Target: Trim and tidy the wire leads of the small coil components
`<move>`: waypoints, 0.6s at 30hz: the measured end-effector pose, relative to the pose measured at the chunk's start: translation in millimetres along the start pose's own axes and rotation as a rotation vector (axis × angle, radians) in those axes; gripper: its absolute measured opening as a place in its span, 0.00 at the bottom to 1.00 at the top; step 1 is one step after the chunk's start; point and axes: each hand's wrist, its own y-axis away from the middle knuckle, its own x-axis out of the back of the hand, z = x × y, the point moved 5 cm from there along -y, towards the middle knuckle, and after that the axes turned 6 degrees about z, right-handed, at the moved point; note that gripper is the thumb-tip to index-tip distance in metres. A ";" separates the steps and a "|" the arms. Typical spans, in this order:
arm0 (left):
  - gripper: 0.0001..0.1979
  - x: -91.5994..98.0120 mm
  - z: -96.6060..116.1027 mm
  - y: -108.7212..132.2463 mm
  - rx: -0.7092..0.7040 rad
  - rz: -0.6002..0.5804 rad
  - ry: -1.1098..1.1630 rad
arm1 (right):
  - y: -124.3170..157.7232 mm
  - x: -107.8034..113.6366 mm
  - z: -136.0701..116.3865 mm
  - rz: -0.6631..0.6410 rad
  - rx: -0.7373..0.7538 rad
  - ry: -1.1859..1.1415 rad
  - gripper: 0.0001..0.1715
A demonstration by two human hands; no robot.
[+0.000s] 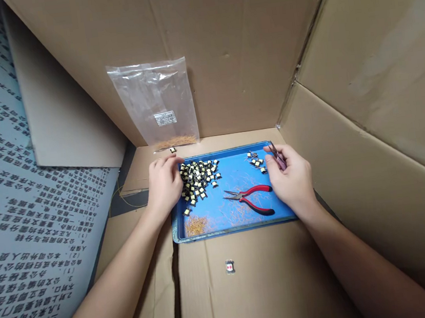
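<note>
L hand (166,183) at tray's (233,174) left rim, fingers curled, can't tell if gripping anything; R hand (294,177) clamped on snips (279,159) at tray's right rim. Parts heap (199,176) in tray's left half, just right of L hand, so L nearer. Pliers (242,195) in tray's right half, long axis approx L–R, handles twd R hand.

The right grip (291,175) hides some of its purple tool (281,162). The left grip (166,183) covers a bit of the tray (236,165). The label (164,118) has words too tiny to read. The arms (108,293) run off the bottom.
</note>
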 end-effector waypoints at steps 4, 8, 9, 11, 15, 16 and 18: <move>0.17 -7.6 -5.7 1.6 0.000 -0.076 -0.113 | -3.7 2.0 0.4 -0.025 0.024 0.096 0.15; 0.16 13.0 24.0 1.2 0.004 0.030 0.041 | -15.5 7.6 6.1 -0.127 0.035 0.301 0.11; 0.15 20.4 38.7 3.6 -0.001 0.056 0.138 | -19.1 8.9 7.8 -0.162 0.039 0.380 0.10; 0.12 32.2 70.5 13.3 0.022 0.071 0.426 | -25.6 10.9 10.3 -0.224 0.016 0.519 0.09; 0.11 27.5 124.5 42.1 -0.045 -0.103 0.719 | -28.0 2.8 8.4 -0.480 -0.055 0.695 0.15; 0.11 21.9 129.7 47.8 -0.077 -0.130 0.692 | -26.8 0.5 6.9 -0.542 -0.067 0.710 0.19; 0.10 7.7 127.8 54.5 -0.094 -0.151 0.641 | -24.9 -0.7 4.6 -0.624 -0.083 0.742 0.26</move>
